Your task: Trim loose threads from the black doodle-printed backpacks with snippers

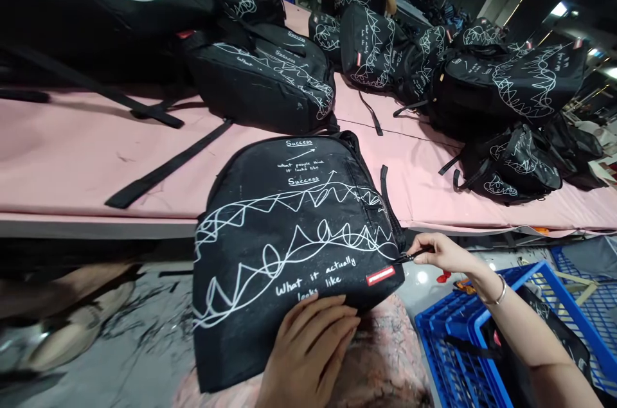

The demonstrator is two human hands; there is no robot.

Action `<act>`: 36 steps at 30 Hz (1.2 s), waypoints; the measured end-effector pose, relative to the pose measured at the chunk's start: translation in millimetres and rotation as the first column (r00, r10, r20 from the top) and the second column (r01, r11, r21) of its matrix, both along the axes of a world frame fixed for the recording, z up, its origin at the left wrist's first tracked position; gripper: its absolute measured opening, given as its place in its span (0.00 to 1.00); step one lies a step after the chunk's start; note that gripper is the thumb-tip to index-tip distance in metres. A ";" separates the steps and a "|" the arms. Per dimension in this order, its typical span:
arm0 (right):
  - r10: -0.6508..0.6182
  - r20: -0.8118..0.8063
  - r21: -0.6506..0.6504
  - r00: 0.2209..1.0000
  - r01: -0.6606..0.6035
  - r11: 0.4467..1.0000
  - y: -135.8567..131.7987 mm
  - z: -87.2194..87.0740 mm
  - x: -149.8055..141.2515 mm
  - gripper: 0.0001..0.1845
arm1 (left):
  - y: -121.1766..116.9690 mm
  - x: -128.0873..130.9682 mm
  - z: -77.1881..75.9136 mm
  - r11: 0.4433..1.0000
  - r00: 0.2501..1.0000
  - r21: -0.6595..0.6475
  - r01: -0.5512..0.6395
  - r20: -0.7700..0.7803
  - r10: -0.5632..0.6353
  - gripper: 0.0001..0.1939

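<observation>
Backpack (pixel 289 241), black with white scribbles; right hand (pixel 443 252) fingers seemingly pinch its zipper pull (pixel 407 257).

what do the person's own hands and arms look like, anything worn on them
Both are bare: no gloves and no sleeves in view. The right hand has a thin, silver-looking bangle around the wrist, and the forearm behind it is uncovered up to the picture's edge. The left hand shows no ring, watch or band; nails on both look short and unpainted.
</observation>
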State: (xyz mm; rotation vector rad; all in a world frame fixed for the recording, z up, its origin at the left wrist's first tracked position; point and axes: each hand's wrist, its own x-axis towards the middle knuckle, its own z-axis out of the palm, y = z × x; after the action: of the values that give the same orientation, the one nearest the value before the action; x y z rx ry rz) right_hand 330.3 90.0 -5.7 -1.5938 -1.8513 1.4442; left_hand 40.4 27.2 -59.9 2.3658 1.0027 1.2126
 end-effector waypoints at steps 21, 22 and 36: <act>-0.044 -0.046 -0.008 0.998 0.043 0.999 -3.5 -5.3 -1.0 0.10 | 4.3 -1.3 6.6 0.999 0.997 0.040 0.012 -0.074 -0.009 0.13; -0.037 -0.045 -0.011 0.998 0.036 0.999 -3.5 -4.4 -0.6 0.10 | 4.4 -1.6 8.2 0.999 0.997 0.036 0.008 -0.076 -0.005 0.13; 0.023 -0.033 -0.018 0.999 -0.024 1.000 2.8 -0.8 -15.9 0.08 | -1.0 4.9 2.1 0.998 0.996 -0.044 -0.052 0.065 0.054 0.11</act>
State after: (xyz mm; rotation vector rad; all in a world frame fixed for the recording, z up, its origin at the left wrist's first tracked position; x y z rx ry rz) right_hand 314.4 92.8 -6.5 -1.5522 -1.8502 1.4919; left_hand 45.3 26.2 -57.9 2.2650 1.0651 1.2677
